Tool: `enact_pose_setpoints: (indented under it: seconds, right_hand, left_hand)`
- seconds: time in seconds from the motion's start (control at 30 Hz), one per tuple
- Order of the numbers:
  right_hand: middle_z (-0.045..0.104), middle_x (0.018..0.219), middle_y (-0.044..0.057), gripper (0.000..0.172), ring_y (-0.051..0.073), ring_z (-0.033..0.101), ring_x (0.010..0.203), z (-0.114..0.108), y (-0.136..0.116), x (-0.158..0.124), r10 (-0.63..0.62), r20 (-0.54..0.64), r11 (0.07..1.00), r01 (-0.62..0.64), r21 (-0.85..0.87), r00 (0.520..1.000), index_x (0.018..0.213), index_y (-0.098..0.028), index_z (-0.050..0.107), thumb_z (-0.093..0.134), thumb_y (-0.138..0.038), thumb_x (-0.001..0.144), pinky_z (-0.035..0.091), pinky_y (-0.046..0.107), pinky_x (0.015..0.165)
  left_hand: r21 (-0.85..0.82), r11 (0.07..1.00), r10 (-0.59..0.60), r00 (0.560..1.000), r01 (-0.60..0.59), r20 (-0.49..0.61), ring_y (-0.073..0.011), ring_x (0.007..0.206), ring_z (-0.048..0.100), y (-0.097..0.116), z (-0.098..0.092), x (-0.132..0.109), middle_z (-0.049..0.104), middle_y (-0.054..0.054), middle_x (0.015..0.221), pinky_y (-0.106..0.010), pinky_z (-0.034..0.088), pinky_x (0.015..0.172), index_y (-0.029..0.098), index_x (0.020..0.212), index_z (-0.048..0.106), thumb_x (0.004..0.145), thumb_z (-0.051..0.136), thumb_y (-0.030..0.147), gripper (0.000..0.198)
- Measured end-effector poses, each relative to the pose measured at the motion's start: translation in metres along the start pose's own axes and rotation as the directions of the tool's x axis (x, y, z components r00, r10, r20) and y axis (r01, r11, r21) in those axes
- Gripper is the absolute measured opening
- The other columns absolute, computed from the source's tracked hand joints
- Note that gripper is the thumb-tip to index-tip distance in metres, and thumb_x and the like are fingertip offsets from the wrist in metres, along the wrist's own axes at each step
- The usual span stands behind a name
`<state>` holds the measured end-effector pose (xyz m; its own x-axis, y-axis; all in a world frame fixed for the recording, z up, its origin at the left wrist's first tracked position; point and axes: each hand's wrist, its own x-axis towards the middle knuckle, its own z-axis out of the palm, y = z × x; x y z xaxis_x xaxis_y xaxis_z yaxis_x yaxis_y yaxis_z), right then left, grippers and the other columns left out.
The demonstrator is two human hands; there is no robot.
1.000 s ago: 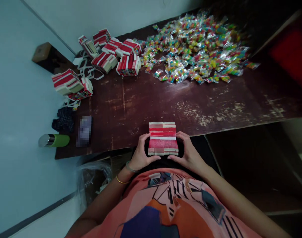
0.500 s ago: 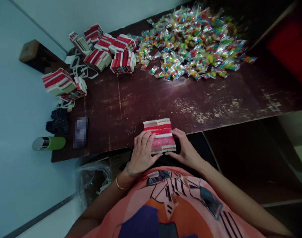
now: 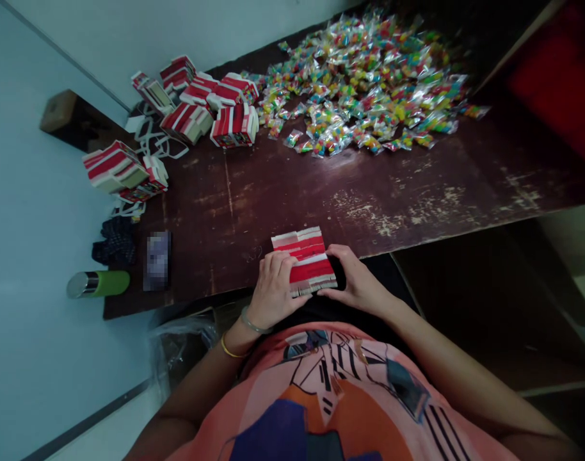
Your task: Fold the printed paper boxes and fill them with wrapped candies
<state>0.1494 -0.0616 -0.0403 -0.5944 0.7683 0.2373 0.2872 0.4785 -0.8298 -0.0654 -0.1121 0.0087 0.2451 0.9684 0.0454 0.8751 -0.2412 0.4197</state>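
Observation:
A stack of flat red and white cardboard pieces [image 3: 308, 259] lies at the table's front edge, close to my body, its edges facing up. My left hand [image 3: 273, 285] is wrapped over the stack's left side, fingers on top and thumb along the near edge. At the right side, my right hand [image 3: 357, 282] grips the stack between its fingertips at the far corner and its thumb at the near corner. The undersides of the pieces are hidden.
Several bundles of similar red and white card [image 3: 235, 125] sit at the back left beside white straps [image 3: 160, 137]. A heap of small clear candy packets [image 3: 350, 96] covers the back. A green bottle [image 3: 112, 282], dark cloth [image 3: 114, 241] and blurred-out flat object [image 3: 157, 259] lie left.
The stack and both hands have shifted slightly to the left in view. Its top surface looks more evenly lined up. Both hands keep their hold.

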Motion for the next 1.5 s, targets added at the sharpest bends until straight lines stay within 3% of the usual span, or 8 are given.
enact_pose_setpoints:
  seconds: [0.23, 0.47, 0.67, 0.83, 0.97, 1.07, 1.27, 1.5]
  right_hand:
    - [0.021, 0.148, 0.013, 0.076, 0.036, 0.028, 0.135, 0.005, -0.013, 0.005, -0.008, 0.004, 0.984, 0.009, -0.175, 1.000, 0.143, -0.030, 0.031, 0.069, -0.035, 0.078, 0.035, 0.057, 0.107]
    - [0.026, 0.139, 0.013, 0.064, 0.034, 0.038, 0.127, 0.016, -0.013, 0.000, 0.016, -0.045, 0.993, -0.021, -0.114, 0.999, 0.133, -0.030, 0.041, 0.071, -0.029, 0.077, 0.043, 0.055, 0.101]
    - [0.023, 0.147, 0.012, 0.075, 0.031, 0.033, 0.134, 0.006, -0.016, 0.003, 0.055, 0.017, 0.998, -0.056, 0.027, 0.998, 0.143, -0.030, 0.028, 0.068, -0.033, 0.079, 0.037, 0.052, 0.108]
    - [0.041, 0.138, 0.010, 0.053, 0.026, 0.046, 0.126, -0.002, -0.008, 0.004, 0.197, -0.143, 0.973, -0.176, 0.148, 0.970, 0.135, -0.028, 0.042, 0.060, -0.036, 0.086, 0.045, 0.045, 0.101]
    - [0.049, 0.133, 0.009, 0.037, 0.025, 0.048, 0.123, -0.003, -0.006, 0.002, 0.202, -0.147, 0.977, -0.188, 0.103, 0.968, 0.124, -0.027, 0.054, 0.057, -0.035, 0.088, 0.043, 0.045, 0.103]
    - [0.049, 0.131, 0.009, 0.031, 0.025, 0.049, 0.121, -0.003, -0.012, 0.004, 0.165, -0.170, 0.986, -0.158, 0.057, 0.971, 0.120, -0.027, 0.057, 0.053, -0.033, 0.090, 0.043, 0.046, 0.102]
    - [0.047, 0.134, 0.009, 0.028, 0.030, 0.041, 0.125, 0.003, -0.023, 0.028, -0.059, -0.114, 0.980, 0.036, -0.195, 0.992, 0.116, -0.027, 0.060, 0.056, -0.030, 0.088, 0.040, 0.053, 0.101]
    - [0.065, 0.104, 0.003, 0.018, 0.025, 0.050, 0.106, -0.002, -0.020, 0.063, -0.224, 0.137, 0.891, 0.259, -0.373, 0.965, 0.100, -0.029, 0.066, 0.050, -0.026, 0.093, 0.026, 0.056, 0.106]
  left_hand:
    - [-0.002, 1.000, -0.008, 0.999, 0.008, -0.037, -0.0337, 0.113, 0.041, 0.000, 0.003, 0.000, 0.047, -0.014, 0.119, -0.051, 0.034, 0.098, 0.020, 0.117, 0.043, 0.067, 0.075, 0.041, 0.063]
    - [0.027, 1.000, 0.016, 0.998, -0.015, -0.063, -0.0336, 0.113, 0.042, 0.001, 0.008, -0.006, 0.048, -0.013, 0.117, -0.051, 0.035, 0.098, 0.020, 0.117, 0.043, 0.069, 0.074, 0.041, 0.061]
    - [-0.015, 0.999, -0.050, 0.995, 0.049, -0.081, -0.0335, 0.114, 0.042, 0.006, 0.006, -0.005, 0.048, -0.015, 0.119, -0.051, 0.035, 0.098, 0.018, 0.117, 0.045, 0.066, 0.076, 0.042, 0.065]
    - [-0.083, 0.996, -0.034, 0.999, 0.033, -0.015, -0.0344, 0.120, 0.040, 0.001, -0.010, -0.002, 0.048, -0.014, 0.126, -0.053, 0.033, 0.101, 0.020, 0.123, 0.045, 0.057, 0.082, 0.045, 0.080]
    - [-0.167, 0.984, -0.074, 0.997, 0.067, -0.035, -0.0300, 0.126, 0.037, -0.012, -0.018, -0.004, 0.044, -0.012, 0.132, -0.050, 0.031, 0.105, 0.023, 0.117, 0.052, 0.079, 0.065, 0.037, 0.043]
    - [-0.162, 0.980, -0.127, 0.988, 0.112, -0.088, -0.0272, 0.128, 0.036, -0.017, -0.020, -0.004, 0.046, -0.010, 0.130, -0.049, 0.030, 0.106, 0.022, 0.105, 0.057, 0.085, 0.054, 0.022, 0.020]
    - [-0.103, 0.990, -0.099, 0.992, 0.091, -0.074, -0.0279, 0.127, 0.037, -0.014, -0.024, 0.005, 0.049, -0.009, 0.124, -0.048, 0.032, 0.103, 0.021, 0.094, 0.057, 0.079, 0.059, 0.018, 0.015]
    - [0.060, 0.983, 0.172, 0.983, -0.176, 0.060, -0.0245, 0.103, 0.052, -0.022, -0.033, 0.015, 0.061, -0.008, 0.104, -0.042, 0.041, 0.090, 0.020, 0.103, 0.061, 0.089, 0.047, 0.020, 0.019]
